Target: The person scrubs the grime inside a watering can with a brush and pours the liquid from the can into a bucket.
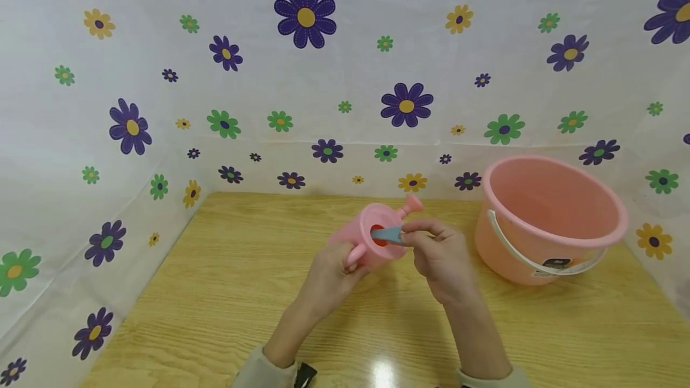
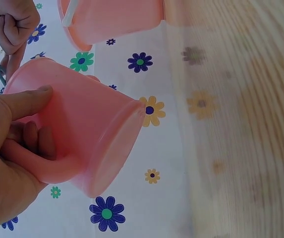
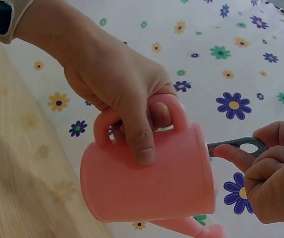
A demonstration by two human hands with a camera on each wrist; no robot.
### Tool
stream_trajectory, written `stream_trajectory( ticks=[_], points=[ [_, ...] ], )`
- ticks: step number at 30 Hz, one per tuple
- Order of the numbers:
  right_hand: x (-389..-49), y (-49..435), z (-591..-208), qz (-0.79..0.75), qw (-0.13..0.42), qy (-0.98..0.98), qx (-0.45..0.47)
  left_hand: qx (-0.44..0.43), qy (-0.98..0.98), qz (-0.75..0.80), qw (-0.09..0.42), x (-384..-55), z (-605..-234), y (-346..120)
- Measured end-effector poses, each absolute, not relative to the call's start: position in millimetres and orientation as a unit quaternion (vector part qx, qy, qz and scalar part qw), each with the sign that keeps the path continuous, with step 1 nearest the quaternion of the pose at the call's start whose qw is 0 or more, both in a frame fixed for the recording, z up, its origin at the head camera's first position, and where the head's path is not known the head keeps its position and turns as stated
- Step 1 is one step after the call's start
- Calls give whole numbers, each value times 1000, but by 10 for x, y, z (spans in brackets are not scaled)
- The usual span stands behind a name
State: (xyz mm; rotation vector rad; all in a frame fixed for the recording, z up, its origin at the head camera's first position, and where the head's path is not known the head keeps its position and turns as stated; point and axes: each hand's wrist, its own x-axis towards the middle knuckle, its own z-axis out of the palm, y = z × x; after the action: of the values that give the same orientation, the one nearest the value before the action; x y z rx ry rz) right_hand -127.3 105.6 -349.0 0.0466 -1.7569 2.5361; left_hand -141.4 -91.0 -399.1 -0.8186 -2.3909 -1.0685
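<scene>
In the head view my left hand (image 1: 330,277) grips the handle of a pink watering can (image 1: 349,233), tilted off the table with its round opening turned to the right. The thumb lies along the can's side in the left wrist view, and the fingers curl through the handle. My right hand (image 1: 444,261) pinches the end of a blue-grey flat-handled tool (image 1: 390,235). An oval hole pierces that handle, as the right wrist view shows. The tool's other end is inside the can, hidden from sight. The inside of the opening looks red.
A large pink bucket (image 1: 509,250) with a white carrying handle (image 1: 504,244) stands on the wooden table (image 1: 215,292) at the right. Behind and beside the table hangs a white flower-print cloth (image 1: 345,64). The can's sprinkler head (image 1: 414,203) points toward the back right.
</scene>
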Motion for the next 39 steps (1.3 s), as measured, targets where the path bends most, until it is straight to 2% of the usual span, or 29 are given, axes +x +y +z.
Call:
stream_trajectory(
  ticks=[5, 11, 18, 28, 39],
  points=[
    [-1278, 1030, -3491, 815, 19, -579, -2, -298, -854, -379, 198, -1407, -3985, -918],
    [-1256, 1076, -3454, 796, 38, -603, -31, -297, -849, -387, 202, -1412, -3986, -932],
    [-1247, 1025, -3467, 748, 40, -663, -17, -304, -849, -382, 203, -1410, -3988, -928],
    [-1201, 976, -3498, 649, 144, -747, 27, -294, -849, -396, 187, -1405, -3976, -921],
    [-1190, 910, -3508, 653, 114, -748, 44, -288, -848, -412, 172, -1395, -3985, -921]
  ],
)
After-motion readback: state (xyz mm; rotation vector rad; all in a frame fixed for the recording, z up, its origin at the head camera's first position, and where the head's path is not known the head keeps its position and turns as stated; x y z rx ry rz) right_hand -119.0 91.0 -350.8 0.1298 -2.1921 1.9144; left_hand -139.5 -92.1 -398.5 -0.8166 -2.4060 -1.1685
